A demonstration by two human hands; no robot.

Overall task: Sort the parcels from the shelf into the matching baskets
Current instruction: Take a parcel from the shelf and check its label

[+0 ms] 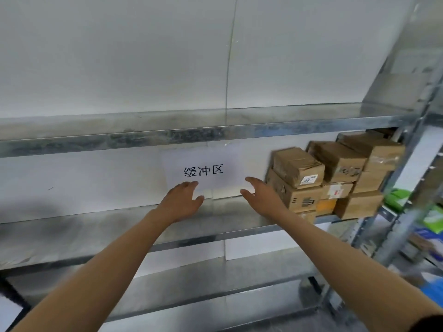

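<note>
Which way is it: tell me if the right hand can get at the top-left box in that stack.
Probably yes. The right hand is open, empty and just left of the cardboard stack; the top-left box faces outward with nothing in front of it.

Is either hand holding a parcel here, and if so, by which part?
Nothing is held. The left hand and right hand are both open and empty above the shelf, left of the boxes.
</note>
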